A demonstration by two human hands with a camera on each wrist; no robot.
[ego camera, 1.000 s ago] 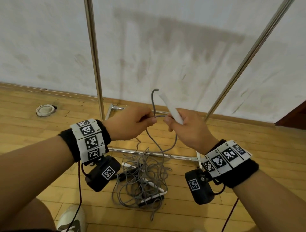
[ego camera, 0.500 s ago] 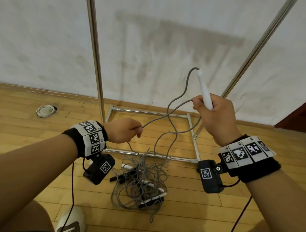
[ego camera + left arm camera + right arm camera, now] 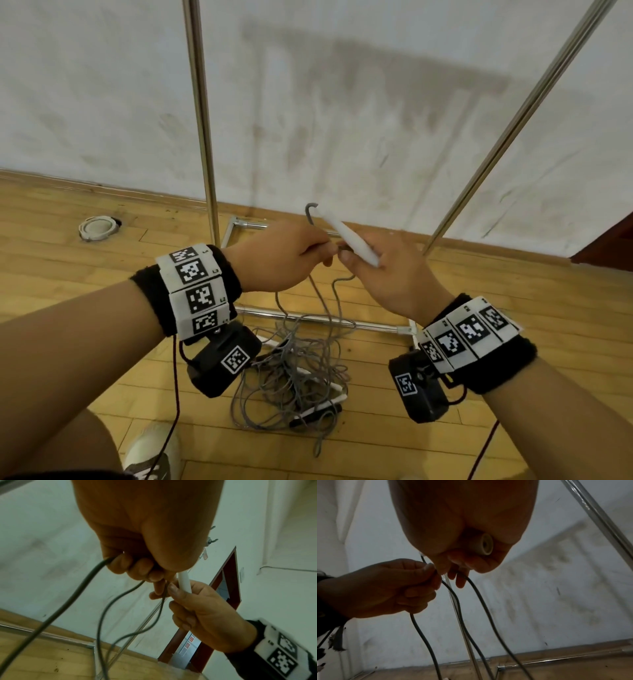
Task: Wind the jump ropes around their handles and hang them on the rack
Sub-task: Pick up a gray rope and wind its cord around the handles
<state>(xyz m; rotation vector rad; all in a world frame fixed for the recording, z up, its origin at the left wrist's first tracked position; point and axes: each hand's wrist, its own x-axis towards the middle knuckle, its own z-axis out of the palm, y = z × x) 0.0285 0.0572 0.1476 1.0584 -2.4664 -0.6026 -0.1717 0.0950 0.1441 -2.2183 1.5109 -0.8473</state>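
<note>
Two hands are meeting over one white handle, in front of a metal rack.

On the wooden floor (image 3: pixel 513 308) at far left, one round white ring (image 3: pixel 97 228) is lying; two shiny steel uprights of the rack (image 3: pixel 202 137) are rising against the stained wall. The left hand (image 3: pixel 281 260) is pinching the thin grey cord (image 3: pixel 337 298) with curled fingers, touching the right hand (image 3: pixel 394 277), which is gripping the slim white plastic handle (image 3: pixel 346 233). The handle's long axis is tilting up and to the left, cord end uppermost. Below, one tangled heap of grey ropes (image 3: pixel 294 377) with several white and black handles, too snarled to count, is lying on the floor inside the rack's base.
</note>
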